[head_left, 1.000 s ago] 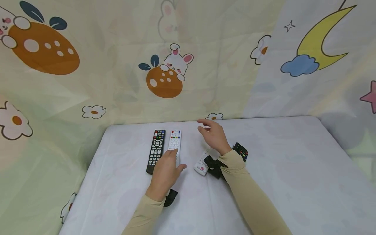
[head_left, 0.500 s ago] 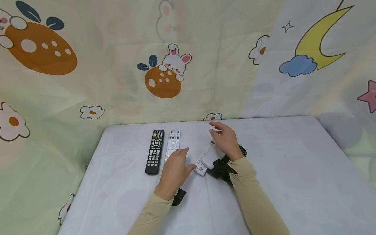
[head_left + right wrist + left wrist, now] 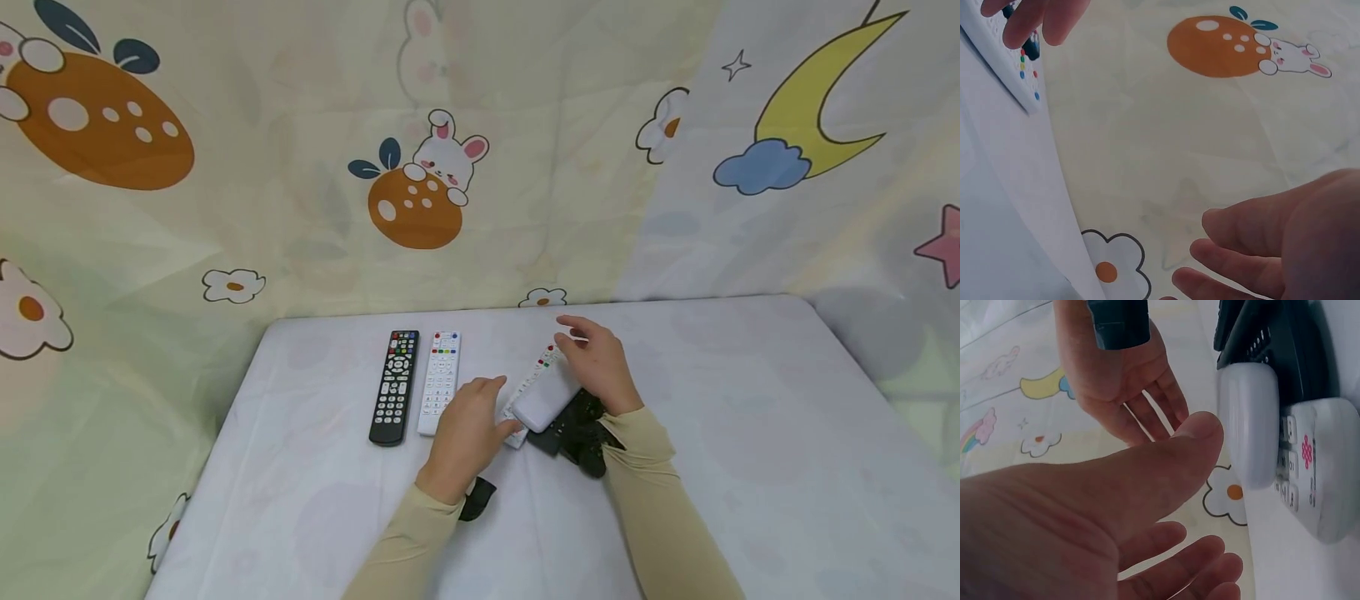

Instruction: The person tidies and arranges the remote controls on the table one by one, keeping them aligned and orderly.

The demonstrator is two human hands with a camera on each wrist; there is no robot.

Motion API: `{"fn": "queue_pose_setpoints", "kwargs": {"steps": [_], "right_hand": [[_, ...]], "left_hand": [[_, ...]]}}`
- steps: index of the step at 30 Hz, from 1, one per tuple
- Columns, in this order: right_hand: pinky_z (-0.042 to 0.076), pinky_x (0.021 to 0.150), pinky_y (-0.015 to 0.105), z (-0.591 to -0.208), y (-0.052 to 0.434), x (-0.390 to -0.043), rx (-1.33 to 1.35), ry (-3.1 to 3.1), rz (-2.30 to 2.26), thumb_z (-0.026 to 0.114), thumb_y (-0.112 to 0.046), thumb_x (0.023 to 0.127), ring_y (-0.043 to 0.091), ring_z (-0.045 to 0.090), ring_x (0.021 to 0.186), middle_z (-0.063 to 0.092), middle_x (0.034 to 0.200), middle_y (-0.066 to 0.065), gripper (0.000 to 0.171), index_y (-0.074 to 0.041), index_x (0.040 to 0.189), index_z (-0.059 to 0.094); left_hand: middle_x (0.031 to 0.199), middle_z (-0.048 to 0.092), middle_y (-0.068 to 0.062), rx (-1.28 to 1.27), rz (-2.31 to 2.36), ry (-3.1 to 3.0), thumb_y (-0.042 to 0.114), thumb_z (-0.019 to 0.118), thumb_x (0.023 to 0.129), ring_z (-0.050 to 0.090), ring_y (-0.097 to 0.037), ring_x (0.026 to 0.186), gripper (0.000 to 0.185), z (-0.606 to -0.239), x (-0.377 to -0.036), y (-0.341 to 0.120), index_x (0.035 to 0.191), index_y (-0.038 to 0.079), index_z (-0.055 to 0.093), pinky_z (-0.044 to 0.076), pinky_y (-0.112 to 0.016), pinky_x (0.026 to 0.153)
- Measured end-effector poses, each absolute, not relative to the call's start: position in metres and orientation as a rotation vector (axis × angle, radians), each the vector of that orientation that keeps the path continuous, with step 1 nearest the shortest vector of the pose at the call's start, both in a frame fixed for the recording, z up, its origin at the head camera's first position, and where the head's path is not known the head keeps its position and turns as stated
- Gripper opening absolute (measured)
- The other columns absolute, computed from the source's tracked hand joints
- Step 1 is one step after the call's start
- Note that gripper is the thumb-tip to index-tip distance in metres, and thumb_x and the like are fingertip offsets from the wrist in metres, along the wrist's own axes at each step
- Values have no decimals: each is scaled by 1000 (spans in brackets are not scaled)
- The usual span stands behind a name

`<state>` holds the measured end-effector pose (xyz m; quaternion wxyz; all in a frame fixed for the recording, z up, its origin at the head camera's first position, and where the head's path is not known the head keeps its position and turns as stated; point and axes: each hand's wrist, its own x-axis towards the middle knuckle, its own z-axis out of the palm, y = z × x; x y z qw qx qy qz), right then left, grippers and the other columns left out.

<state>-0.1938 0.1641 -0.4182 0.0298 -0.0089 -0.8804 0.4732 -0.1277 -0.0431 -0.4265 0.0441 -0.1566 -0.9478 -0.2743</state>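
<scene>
head cam: right hand (image 3: pixel 600 367) loosely spread over white remote (image 3: pixel 546 398), left hand (image 3: pixel 468 433) open beside.

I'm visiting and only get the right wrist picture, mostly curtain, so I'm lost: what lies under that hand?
Observer: A heap of remotes: a smooth white plastic remote lies on a white buttoned remote with a pink logo, over black remotes.
Visitor: Is the right hand gripping any?
Observer: No, the right hand is over the heap with fingers relaxed.
Visitor: And the other hand?
Observer: The left hand is open, thumb by the heap's near end.
</scene>
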Motion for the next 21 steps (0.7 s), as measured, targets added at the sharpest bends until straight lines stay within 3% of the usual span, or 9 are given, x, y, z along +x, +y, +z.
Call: {"fn": "queue_pose_setpoints", "kwargs": {"steps": [21], "right_hand": [[46,98,57,-426,172,-196,12,-2922,1176,53,-26,102,45,57,120,58,134,28,47,4,139,55]], "left_hand": [[119,66,-11,-583,-720,-2887,27,91,74,63,-24,102,65,-440,-123,-20,129,2,66,55,-32,83]]}}
